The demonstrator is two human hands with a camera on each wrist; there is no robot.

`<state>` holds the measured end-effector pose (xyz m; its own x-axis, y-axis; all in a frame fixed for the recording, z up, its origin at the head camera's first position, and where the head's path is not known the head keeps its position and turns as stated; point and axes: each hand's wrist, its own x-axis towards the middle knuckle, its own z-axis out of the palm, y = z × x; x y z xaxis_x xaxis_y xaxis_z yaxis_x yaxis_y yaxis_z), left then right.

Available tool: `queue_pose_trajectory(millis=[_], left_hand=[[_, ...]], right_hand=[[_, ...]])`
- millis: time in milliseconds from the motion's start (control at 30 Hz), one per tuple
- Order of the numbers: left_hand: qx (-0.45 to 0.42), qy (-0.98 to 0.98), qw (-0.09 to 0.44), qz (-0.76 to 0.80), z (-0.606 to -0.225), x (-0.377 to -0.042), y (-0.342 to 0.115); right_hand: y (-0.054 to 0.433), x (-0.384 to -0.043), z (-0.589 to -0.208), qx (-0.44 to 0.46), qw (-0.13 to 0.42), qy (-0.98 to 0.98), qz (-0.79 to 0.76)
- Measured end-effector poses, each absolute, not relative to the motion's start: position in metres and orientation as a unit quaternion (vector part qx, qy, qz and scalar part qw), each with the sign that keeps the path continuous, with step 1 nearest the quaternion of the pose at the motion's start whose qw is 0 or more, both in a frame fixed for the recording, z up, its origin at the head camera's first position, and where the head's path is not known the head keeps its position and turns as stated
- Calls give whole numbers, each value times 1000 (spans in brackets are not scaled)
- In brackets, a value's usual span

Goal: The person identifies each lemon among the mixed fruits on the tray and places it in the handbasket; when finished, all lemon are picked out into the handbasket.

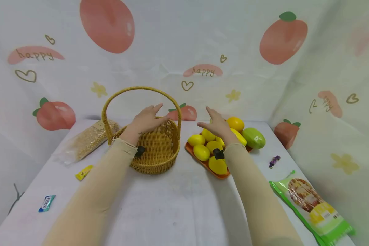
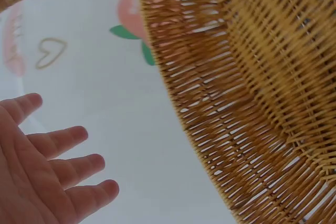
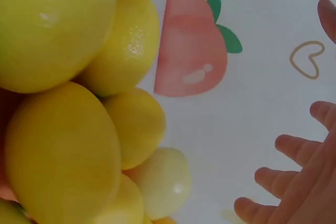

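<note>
My left hand point(image 1: 146, 120) is held over the wicker basket point(image 1: 155, 167), fingers straight and spread, holding nothing. The basket has a tall arched handle and a bare inside. In the left wrist view the fingers point(image 2: 79, 170) are apart from the woven wall. My right hand point(image 1: 218, 127) hovers above an orange tray point(image 1: 189, 149) heaped with several yellow lemons point(image 1: 201, 152), its fingers also spread and grasping nothing. The right wrist view has lemons point(image 3: 63, 150) at left, apart from the fingertips point(image 3: 268, 179). A green fruit point(image 1: 254, 138) lies at the tray's right, beside an orange fruit point(image 1: 235, 123).
Left of the basket lies a clear bag of grain-like food point(image 1: 90, 140). A yellow packet point(image 1: 84, 172) and a blue packet point(image 1: 46, 203) are at the left. On the right are a purple wrapped candy point(image 1: 274, 162) and a green snack bag point(image 1: 313, 208). A printed cloth backdrop point(image 1: 160, 51) stands behind.
</note>
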<state>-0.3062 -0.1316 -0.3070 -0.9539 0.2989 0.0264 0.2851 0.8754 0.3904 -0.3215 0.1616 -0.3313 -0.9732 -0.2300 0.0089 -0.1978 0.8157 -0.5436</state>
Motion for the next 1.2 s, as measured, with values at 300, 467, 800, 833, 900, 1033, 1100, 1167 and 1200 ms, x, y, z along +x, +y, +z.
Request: queue_pose_trajectory(millis=[300, 467, 800, 833, 900, 1033, 1100, 1167, 1200], left_hand=[[173, 929, -11, 326, -308, -269, -156], [177, 893, -72, 408, -324, -237, -168], [98, 673, -371, 633, -388, -188, -186], [72, 650, -384, 652, -391, -187, -186], [21, 613, -388, 688, -397, -186, -185], [-32, 603, -365, 709, -406, -189, -185], [-49, 622, -343, 703, -410, -190, -187], [-68, 639, -313, 700, -414, -192, -190], [-77, 645, -296, 700, -416, -192, -191]], right_hand=[[175, -289, -348, -105, 48, 895, -431], [180, -266, -355, -119, 34, 864, -487], [194, -228, -383, -120, -30, 791, -599], [195, -225, -386, -117, -39, 787, -604], [198, -219, -392, -112, -52, 776, -618], [202, -208, -405, -96, -71, 764, -634], [203, -205, -411, -84, -76, 762, -638], [203, -204, -417, -76, -79, 762, -638], [202, -203, -419, -75, -79, 762, -638]])
